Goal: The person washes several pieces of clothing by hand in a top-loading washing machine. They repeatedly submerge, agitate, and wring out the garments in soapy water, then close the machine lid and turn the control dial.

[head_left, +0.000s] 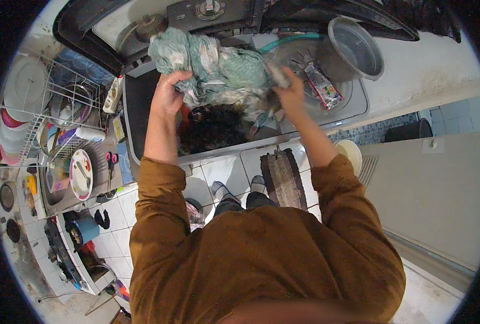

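Observation:
A wet, crumpled green-and-white patterned cloth [224,67] is stretched between my two hands, above the dark tub of a washing machine [137,102]. My left hand [170,90] is closed on the cloth's left part, thumb on top. At the right end, my right hand [291,90] grips the cloth, its fingers slightly smeared by motion. Below the cloth, dark laundry [213,129] lies heaped in the tub, with a bit of red at its left. What else lies under the cloth is hidden.
Right of the tub, a packet [323,86] lies beside a grey plastic basin [359,49]; a green hose [288,40] curves behind. To the left stand a wire dish rack [70,102], a plate [82,174] and scissors [111,159]. A mat [283,178] lies near my feet.

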